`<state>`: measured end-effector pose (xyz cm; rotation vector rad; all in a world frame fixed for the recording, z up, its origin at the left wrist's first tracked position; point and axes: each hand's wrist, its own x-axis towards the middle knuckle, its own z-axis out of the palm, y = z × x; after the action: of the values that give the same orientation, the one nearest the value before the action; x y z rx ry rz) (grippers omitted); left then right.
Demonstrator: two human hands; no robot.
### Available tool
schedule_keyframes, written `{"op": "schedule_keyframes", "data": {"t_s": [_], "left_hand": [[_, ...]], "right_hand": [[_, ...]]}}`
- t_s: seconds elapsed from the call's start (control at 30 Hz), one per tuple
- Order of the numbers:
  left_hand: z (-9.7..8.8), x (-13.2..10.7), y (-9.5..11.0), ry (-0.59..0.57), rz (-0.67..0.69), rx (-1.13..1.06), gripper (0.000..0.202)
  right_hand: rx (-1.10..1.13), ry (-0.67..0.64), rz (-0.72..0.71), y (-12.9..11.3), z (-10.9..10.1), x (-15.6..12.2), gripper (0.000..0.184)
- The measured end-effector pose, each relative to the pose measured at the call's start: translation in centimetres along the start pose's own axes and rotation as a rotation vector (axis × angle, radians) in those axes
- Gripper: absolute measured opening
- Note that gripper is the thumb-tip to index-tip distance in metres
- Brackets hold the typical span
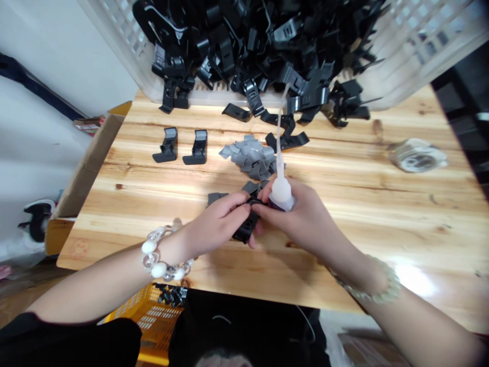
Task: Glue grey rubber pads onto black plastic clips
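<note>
My left hand (216, 221) is closed on a black plastic bracket (244, 228), held just above the table near its front edge. In my right hand (309, 211) is a small white squeeze bottle (281, 191) with a long thin nozzle pointing up and away from me. The right thumb and fingertips also press against the bracket, so both hands meet on it. Right beyond them lies a heap of small grey pads (250, 155), with a few more grey pads beside my left fingers. The fingers hide part of the bracket and the lower bottle.
Two similar brackets (199, 148) stand side by side at the left. A white plastic crate (126, 56) heaped with black brackets fills the back, some spilling forward. A tape roll (417, 155) lies right. Below the table's front edge is a yellow basket (156, 323); a cardboard box (89, 165) stands left.
</note>
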<state>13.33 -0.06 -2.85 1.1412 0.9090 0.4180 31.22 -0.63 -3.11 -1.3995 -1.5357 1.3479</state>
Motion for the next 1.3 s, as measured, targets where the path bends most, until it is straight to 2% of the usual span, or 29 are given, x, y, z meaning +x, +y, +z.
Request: {"op": "schedule_keyframes", "data": {"t_s": [0.4,0.77,0.87,0.97,1.1,1.3], "left_hand": [[0.0,0.0,0.1,0.002,-0.036,-0.002,0.016],[0.0,-0.2,-0.3,-0.007,-0.034,0.084,0.016],[0.0,-0.2,-0.2,-0.026,-0.063,0.026,0.017],[-0.2,-0.1,-0.1,-0.041,-0.101,-0.082,0.015],[-0.5,0.0,0.0,-0.004,-0.108,-0.175,0.017],[-0.5,0.2,0.2,0.044,-0.071,-0.181,0.018]], "right_hand": [[0.053,-0.098,0.042,-0.6,-0.4,0.1,0.015],[-0.172,0.044,-0.123,-0.7,-0.2,-0.4,0.008],[-0.167,0.034,-0.121,-0.7,-0.2,-0.3,0.008],[-0.050,-0.016,-0.048,-0.9,-0.8,0.1,0.012],[0.027,-0.052,0.024,-1.1,-1.6,0.5,0.017],[-0.054,-0.016,-0.045,-0.8,-1.0,0.4,0.017]]}}
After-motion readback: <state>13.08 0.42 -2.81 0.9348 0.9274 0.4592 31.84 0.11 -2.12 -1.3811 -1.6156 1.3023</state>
